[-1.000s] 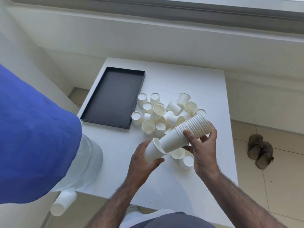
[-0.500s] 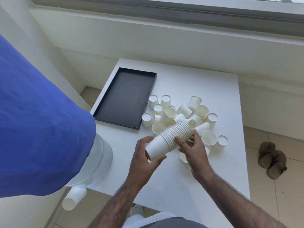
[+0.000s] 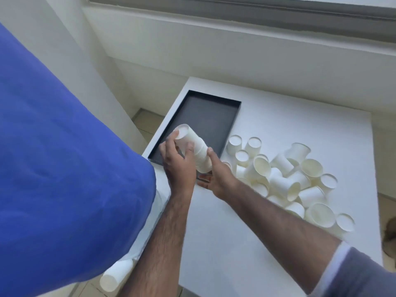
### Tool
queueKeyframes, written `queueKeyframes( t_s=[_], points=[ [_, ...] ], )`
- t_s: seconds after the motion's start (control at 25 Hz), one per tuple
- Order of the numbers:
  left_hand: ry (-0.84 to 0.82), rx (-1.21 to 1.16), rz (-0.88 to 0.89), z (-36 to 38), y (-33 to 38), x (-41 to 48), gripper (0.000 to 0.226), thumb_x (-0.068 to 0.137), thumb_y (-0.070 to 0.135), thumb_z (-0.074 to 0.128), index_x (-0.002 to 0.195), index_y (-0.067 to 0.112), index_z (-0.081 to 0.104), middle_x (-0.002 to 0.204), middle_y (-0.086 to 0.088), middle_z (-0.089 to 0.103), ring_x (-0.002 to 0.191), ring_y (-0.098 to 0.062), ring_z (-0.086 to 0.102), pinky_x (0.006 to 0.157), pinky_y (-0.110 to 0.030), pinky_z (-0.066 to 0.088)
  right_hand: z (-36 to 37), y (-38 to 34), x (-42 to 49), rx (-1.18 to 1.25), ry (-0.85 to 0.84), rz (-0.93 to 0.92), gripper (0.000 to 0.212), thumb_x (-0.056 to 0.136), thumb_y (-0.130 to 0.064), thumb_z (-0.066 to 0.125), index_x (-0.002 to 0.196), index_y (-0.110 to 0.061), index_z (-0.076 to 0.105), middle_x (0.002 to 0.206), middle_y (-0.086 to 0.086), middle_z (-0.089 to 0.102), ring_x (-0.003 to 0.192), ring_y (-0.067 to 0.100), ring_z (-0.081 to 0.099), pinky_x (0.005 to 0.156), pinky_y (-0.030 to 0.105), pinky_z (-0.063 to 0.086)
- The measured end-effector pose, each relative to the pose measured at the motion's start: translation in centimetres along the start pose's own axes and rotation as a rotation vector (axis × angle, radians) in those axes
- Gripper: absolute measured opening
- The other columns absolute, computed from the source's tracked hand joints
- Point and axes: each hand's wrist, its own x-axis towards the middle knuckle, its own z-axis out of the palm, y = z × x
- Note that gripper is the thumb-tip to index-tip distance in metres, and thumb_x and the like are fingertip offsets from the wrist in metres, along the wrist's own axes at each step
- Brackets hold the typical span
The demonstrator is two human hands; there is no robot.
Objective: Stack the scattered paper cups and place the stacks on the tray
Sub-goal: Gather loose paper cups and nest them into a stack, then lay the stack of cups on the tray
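Both hands are on the stack of nested cups (image 3: 196, 150), smooth white paper cones packed tight, tilted base-up over the near end of the flat black rectangular tray (image 3: 222, 116). Left hand (image 3: 179, 162) is wrapped around the upper part, fingers curled shut on it; right hand (image 3: 216, 175) cups the rim end from the near-right, half open. Loose cups (image 3: 285, 179) lie jumbled to the right on the matte white worktop (image 3: 289, 125).

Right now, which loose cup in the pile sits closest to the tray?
The upright cup at the pile's far-left corner, mouth up, right beside the tray. Every other loose cup lies farther right.
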Motion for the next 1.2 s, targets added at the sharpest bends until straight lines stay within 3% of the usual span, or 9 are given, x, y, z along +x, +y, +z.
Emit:
queueKeyframes(
  t_s=[0.16,0.36,0.6,0.68,0.8,0.92,1.0,1.08,1.2],
  points=[
    [0.044,0.144,-0.110,1.2,-3.8,4.7,0.030,0.095,0.013,0.066,0.124,0.011,0.063,0.138,-0.010,0.052,0.119,-0.034,0.060,0.093,-0.033,0.049,4.0,-0.1,6.7,0.036,-0.011,0.085,0.053,0.090,-0.049,0.069,0.130,-0.015,0.063,0.131,0.015,0.066,0.116,0.037,0.066,0.100,0.053,0.055],
    [0.197,0.256,-0.137,2.2,-7.4,7.3,0.021,0.101,0.011,0.059,0.121,0.011,0.063,0.140,-0.009,0.054,0.118,-0.031,0.062,0.081,-0.026,0.042,8.5,-0.6,12.0,-0.052,-0.056,0.115,0.045,0.089,-0.047,0.063,0.123,-0.018,0.068,0.125,0.011,0.071,0.115,0.033,0.069,0.103,0.046,0.055],
    [0.183,0.338,-0.187,3.3,-8.5,9.4,0.022,0.101,0.007,0.057,0.121,0.009,0.065,0.150,-0.009,0.047,0.125,-0.035,0.061,0.091,-0.035,0.049,11.1,-0.6,14.2,-0.120,-0.145,0.162,0.044,0.088,-0.041,0.063,0.119,-0.012,0.071,0.108,0.008,0.077,0.090,0.025,0.072,0.090,0.036,0.058],
    [0.176,0.350,-0.215,3.4,-8.8,9.6,0.026,0.101,0.006,0.056,0.126,0.009,0.063,0.153,-0.008,0.046,0.125,-0.035,0.060,0.090,-0.032,0.046,10.8,-0.4,14.6,-0.124,-0.141,0.171,0.044,0.088,-0.044,0.064,0.120,-0.014,0.069,0.113,0.007,0.075,0.097,0.026,0.073,0.098,0.038,0.055],
    [0.168,0.356,-0.228,3.3,-9.3,9.7,0.032,0.101,0.005,0.054,0.132,0.008,0.059,0.158,-0.009,0.042,0.130,-0.034,0.056,0.095,-0.033,0.043,9.7,0.0,15.4,-0.132,-0.128,0.176,0.041,0.093,-0.045,0.064,0.121,-0.016,0.065,0.119,0.011,0.072,0.104,0.029,0.072,0.106,0.044,0.052],
    [0.142,0.367,-0.237,3.5,-9.4,9.3,0.038,0.101,0.005,0.051,0.139,0.009,0.056,0.167,-0.008,0.033,0.140,-0.032,0.049,0.098,-0.029,0.041,9.5,0.3,15.9,-0.046,-0.149,0.175,0.039,0.099,-0.024,0.061,0.132,-0.004,0.057,0.131,0.020,0.065,0.113,0.037,0.069,0.103,0.049,0.055],
    [0.092,0.382,-0.232,3.6,-9.4,8.9,0.044,0.101,0.004,0.049,0.143,0.011,0.054,0.171,-0.008,0.026,0.145,-0.034,0.045,0.104,-0.038,0.044,9.4,0.1,15.8,-0.020,-0.143,0.132,0.033,0.099,-0.009,0.055,0.130,0.003,0.054,0.138,0.025,0.057,0.111,0.040,0.068,0.099,0.049,0.057],
    [0.052,0.403,-0.237,3.6,-9.6,8.7,0.051,0.099,0.004,0.050,0.149,0.013,0.049,0.173,-0.008,0.019,0.146,-0.039,0.043,0.109,-0.046,0.046,8.8,-0.5,14.8,-0.017,-0.104,0.093,0.018,0.100,-0.004,0.052,0.114,0.005,0.057,0.136,0.030,0.056,0.104,0.038,0.070,0.095,0.045,0.059],
    [0.047,0.396,-0.240,3.4,-9.4,7.9,0.063,0.095,0.001,0.054,0.155,0.013,0.041,0.174,-0.016,0.010,0.148,-0.043,0.037,0.116,-0.049,0.042,6.8,-0.3,11.0,-0.019,-0.050,0.048,0.023,0.100,-0.007,0.051,0.115,0.010,0.058,0.122,0.040,0.059,0.111,0.048,0.067,0.101,0.044,0.056]
  ],
)
